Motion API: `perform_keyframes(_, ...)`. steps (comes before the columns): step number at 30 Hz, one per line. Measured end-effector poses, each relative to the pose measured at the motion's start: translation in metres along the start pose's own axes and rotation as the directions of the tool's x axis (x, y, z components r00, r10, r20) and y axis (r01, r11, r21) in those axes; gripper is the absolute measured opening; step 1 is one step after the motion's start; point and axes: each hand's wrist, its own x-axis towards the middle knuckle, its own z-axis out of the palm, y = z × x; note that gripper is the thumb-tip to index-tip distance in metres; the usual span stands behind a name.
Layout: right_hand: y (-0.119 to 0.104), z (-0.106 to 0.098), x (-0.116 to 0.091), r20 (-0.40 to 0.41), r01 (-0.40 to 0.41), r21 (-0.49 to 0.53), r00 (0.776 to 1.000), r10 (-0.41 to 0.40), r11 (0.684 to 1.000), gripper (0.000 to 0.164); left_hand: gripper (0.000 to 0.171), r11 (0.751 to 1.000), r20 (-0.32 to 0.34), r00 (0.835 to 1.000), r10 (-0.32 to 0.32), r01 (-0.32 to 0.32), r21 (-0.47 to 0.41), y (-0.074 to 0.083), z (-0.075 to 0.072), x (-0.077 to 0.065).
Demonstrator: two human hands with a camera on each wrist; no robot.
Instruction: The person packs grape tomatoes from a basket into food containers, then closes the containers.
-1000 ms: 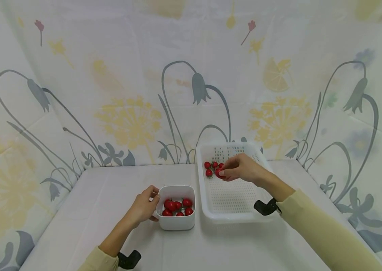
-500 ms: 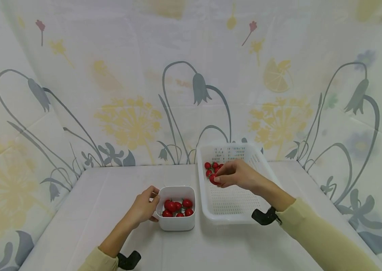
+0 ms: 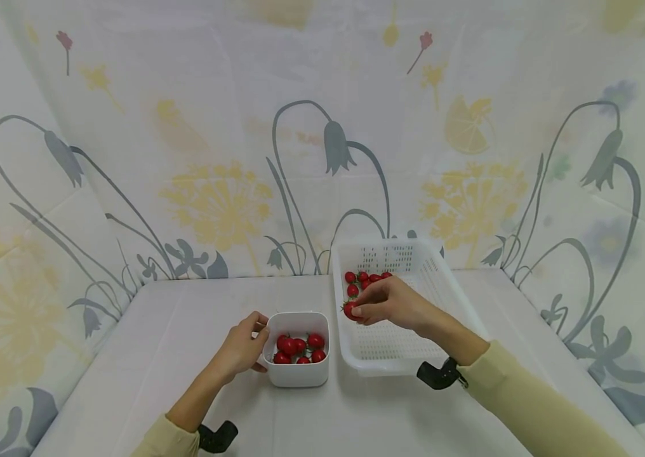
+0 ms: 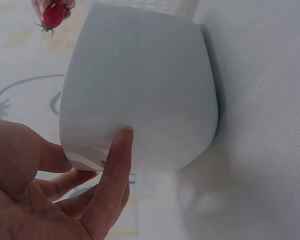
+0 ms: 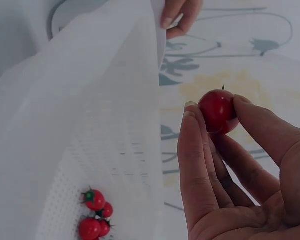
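Note:
At the left of a square white container (image 3: 299,376), my left hand (image 3: 238,348) grips its side near the rim. In the left wrist view one fingertip (image 4: 124,134) presses the outer wall. Several cherry tomatoes (image 3: 290,346) lie inside the container. My right hand (image 3: 395,306) pinches a red cherry tomato (image 5: 218,111) between thumb and fingers, its small green stem showing. In the head view that hand is over the left part of a white perforated basket (image 3: 376,367). More cherry tomatoes (image 3: 352,290) sit at the basket's back left.
Container and basket stand side by side on a white-covered table (image 3: 185,317), a narrow gap between them. A white curtain (image 3: 214,127) printed with flowers rises behind the table and along both sides. Black wrist mounts (image 3: 218,438) are worn on both arms.
My right hand has moved left and toward me with the pinched cherry tomato, uncovering more of the tomatoes at the back of the basket. The left hand and the container stay in place.

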Motion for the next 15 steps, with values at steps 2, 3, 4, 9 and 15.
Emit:
perform_keyframes(2, 0.0, 0.004, 0.001, 0.002, 0.003, 0.0, 1.0, -0.003, 1.0, 0.022, 0.018, 1.0, 0.0, 1.0, -0.004, 0.004, 0.0, 0.0, 0.0, 0.0)
perform_keyframes(3, 0.0, 0.006, 0.002, 0.004, 0.007, 0.002, 1.0, -0.007, 1.0, 0.022, 0.018, 1.0, 0.0, 1.0, -0.003, 0.003, 0.0, 0.0, 0.0, 0.0)
perform_keyframes(4, -0.001, 0.008, 0.002, 0.006, 0.011, 0.002, 1.0, -0.011, 1.0, 0.022, 0.018, 1.0, 0.0, 1.0, -0.003, 0.003, 0.0, 0.0, 0.0, 0.0)
perform_keyframes(9, -0.003, 0.02, 0.006, 0.015, 0.031, -0.007, 0.999, -0.03, 1.0, 0.021, 0.019, 1.0, 0.0, 1.0, -0.007, 0.007, 0.004, 0.0, 0.0, 0.0)
perform_keyframes(15, -0.008, 0.039, 0.012, -0.001, 0.055, -0.057, 0.999, -0.055, 0.997, 0.019, 0.018, 1.0, 0.0, 1.0, -0.006, 0.006, -0.004, 0.0, 0.0, 0.0)
